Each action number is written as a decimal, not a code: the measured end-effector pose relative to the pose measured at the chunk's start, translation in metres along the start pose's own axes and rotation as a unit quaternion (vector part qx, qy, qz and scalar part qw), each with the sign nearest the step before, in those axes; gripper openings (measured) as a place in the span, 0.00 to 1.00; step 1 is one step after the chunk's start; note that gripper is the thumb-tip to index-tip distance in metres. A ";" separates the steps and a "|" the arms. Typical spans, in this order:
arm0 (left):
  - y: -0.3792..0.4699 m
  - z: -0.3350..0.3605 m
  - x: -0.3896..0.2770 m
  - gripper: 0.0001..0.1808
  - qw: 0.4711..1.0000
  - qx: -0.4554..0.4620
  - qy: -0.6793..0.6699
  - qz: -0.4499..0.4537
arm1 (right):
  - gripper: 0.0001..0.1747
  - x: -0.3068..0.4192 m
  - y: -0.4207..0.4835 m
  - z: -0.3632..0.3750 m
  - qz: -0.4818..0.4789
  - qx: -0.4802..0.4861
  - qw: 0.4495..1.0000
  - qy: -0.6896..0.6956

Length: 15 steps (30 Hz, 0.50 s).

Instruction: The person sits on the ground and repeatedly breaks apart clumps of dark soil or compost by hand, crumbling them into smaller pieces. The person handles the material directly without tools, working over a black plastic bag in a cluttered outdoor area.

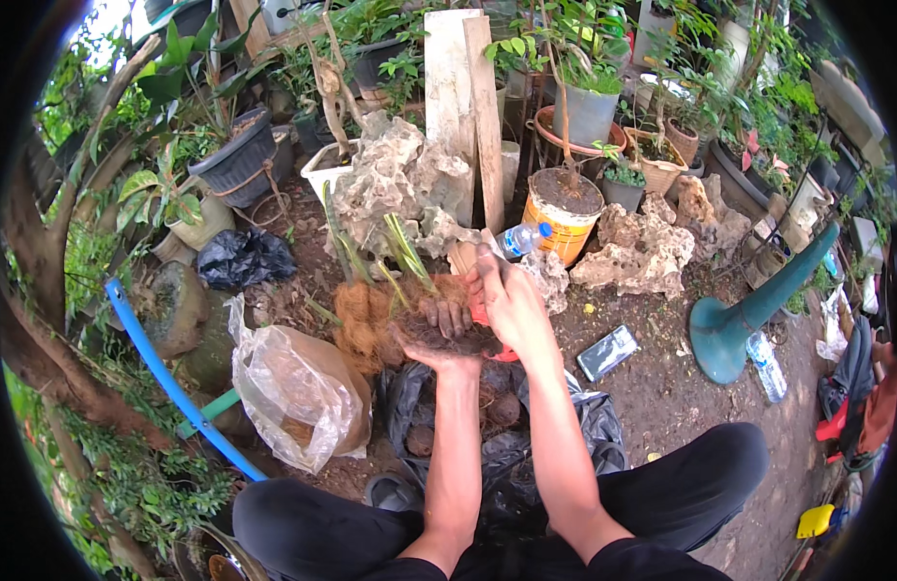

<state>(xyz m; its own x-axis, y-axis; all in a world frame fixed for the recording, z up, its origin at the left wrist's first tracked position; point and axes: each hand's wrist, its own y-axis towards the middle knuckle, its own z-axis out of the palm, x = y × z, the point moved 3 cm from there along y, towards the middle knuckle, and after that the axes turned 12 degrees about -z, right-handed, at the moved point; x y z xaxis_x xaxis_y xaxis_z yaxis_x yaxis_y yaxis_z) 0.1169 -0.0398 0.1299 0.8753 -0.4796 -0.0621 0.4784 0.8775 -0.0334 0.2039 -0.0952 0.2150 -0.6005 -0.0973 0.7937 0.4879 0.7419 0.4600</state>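
My left hand point(444, 341) is palm up under a clump of dark, fibrous root matter point(455, 335), its fingers curled over the clump. Just right of it, my right hand point(503, 290) has its fingers bent together beside a red thing point(479, 301); what its fingers grip cannot be told. Variegated snake plant leaves point(408, 250) rise behind the hands, next to brown coconut fibre point(362, 319). Below my forearms lies an open black plastic bag point(405, 407) with round, brown, husk-like pieces point(503, 410) in it.
A clear plastic bag point(303, 392) with brown material stands left, near a blue curved pipe point(172, 385). Pitted rocks point(397, 174) and a painted bucket with a plant point(564, 210) stand ahead. A phone point(608, 353), a green conical object point(724, 334) and a water bottle point(766, 367) lie right.
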 end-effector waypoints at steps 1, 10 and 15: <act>-0.001 0.004 -0.002 0.36 1.000 -0.002 -0.002 0.007 | 0.35 0.005 -0.001 -0.002 0.002 0.022 1.000 -0.014; -0.002 0.007 -0.025 0.29 0.992 0.059 0.031 0.109 | 0.32 -0.016 -0.047 -0.002 0.059 0.127 0.984 0.114; 0.004 0.004 -0.021 0.32 0.993 0.073 0.023 0.092 | 0.14 -0.019 -0.044 -0.002 0.109 0.121 0.961 0.222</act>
<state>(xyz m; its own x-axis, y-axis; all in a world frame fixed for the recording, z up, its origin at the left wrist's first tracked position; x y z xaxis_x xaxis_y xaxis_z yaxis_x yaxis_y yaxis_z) 0.1004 -0.0262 0.1352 0.9465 -0.3072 -0.0986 0.3182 0.9395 0.1273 0.1951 -0.1272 0.1807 -0.1451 -0.1564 0.9770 0.3772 0.9041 0.2007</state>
